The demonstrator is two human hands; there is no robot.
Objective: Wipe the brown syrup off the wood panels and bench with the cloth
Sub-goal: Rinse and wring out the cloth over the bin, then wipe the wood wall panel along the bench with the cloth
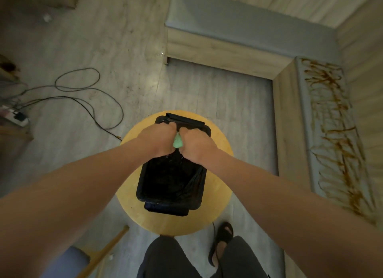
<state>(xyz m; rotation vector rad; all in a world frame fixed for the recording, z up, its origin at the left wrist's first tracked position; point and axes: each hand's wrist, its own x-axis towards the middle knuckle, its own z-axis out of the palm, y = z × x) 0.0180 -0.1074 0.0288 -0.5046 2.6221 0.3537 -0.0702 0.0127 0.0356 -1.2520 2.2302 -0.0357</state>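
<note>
Head view: L hand (159, 137) & R hand (196, 144) both clench the green cloth (177, 142) between them, fingers (170, 126) curled tight, over the black tub (172, 186) on the round table (129, 205), prob. wringing so drips land inside. Well right of the fingers, brown syrup (331, 120) streaks the bench (306, 112), not yet wiped.

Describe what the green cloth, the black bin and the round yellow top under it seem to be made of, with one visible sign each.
The green cloth: soft fabric; it bunches between the left hand and right hand. The black bin: probably rigid plastic, with moulded rounded corners and a crinkled film liner. The round yellow top: seemingly wood or laminate, matte, evenly coloured.
</note>
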